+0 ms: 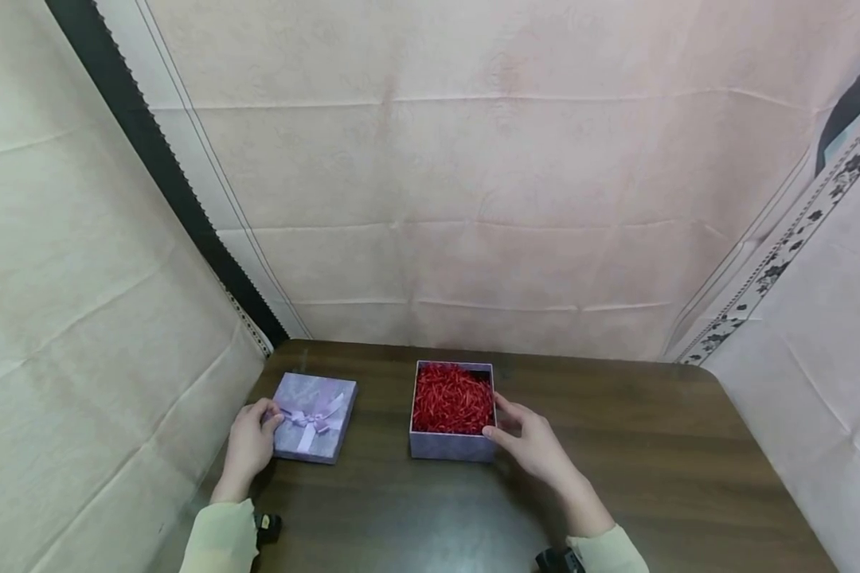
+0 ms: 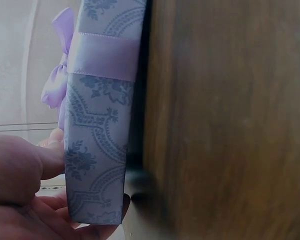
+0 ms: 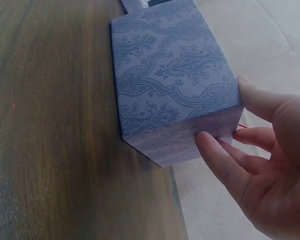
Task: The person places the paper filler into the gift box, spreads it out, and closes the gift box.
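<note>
A lilac patterned gift box (image 1: 450,447) stands lidless on the table in the head view, filled with red shredded paper (image 1: 450,402). At its right side is my right hand (image 1: 530,442), thumb at the near top corner and fingers against the side wall, holding it. The right wrist view shows the box's patterned wall (image 3: 175,65) with those fingers (image 3: 225,170) on it. To the left lies the matching lid (image 1: 333,438), topped by a purple ribbon bow (image 1: 315,420). My left hand (image 1: 252,436) pinches the lid's left edge; its thumb (image 2: 52,160) shows in the left wrist view.
A dark brown wooden table (image 1: 401,509) carries both pieces. Pale cloth hangs behind the table (image 1: 473,263) and along its left side (image 1: 115,358) and right side (image 1: 824,382). A dark strap device (image 1: 267,527) sits at the left wrist, another (image 1: 559,559) at the right.
</note>
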A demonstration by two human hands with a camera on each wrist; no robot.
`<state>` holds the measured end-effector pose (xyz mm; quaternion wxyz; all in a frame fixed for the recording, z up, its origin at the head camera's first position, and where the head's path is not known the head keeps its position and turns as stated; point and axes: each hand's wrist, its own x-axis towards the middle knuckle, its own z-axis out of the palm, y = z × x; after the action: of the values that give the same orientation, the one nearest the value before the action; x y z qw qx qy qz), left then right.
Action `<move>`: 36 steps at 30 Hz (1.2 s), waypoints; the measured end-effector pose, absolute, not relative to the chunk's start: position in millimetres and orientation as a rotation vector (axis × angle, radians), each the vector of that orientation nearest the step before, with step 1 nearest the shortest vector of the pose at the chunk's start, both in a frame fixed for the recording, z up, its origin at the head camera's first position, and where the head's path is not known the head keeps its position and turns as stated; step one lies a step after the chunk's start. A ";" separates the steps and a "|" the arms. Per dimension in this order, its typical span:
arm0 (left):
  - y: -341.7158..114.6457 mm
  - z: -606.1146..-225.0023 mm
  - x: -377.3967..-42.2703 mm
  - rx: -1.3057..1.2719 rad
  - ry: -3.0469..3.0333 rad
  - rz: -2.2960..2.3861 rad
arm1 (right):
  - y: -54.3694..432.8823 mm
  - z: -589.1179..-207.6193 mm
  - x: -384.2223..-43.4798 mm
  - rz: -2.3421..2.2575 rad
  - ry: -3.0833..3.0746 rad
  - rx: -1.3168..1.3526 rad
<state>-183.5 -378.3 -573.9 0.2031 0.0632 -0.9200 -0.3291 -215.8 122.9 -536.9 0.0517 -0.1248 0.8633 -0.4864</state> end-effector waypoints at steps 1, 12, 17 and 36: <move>-377.4 -573.1 -183.3 0.176 -2.561 -0.925 | 122.7 -536.4 -215.7 -1.478 2.627 -0.380; -364.6 -568.1 -182.9 0.225 -2.536 -0.991 | 122.2 -535.2 -215.4 -1.495 2.610 -0.362; -353.5 -564.2 -181.9 0.267 -2.552 -1.016 | 122.3 -536.1 -213.2 -1.509 2.604 -0.350; -308.8 -546.6 -188.2 0.274 -2.460 -1.139 | 121.0 -538.0 -210.4 -1.525 2.595 -0.332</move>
<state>-188.2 -308.8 -546.6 0.2069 0.0983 -0.8833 -0.4090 -210.4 121.0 -538.0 0.0567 -0.1094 0.8556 -0.5028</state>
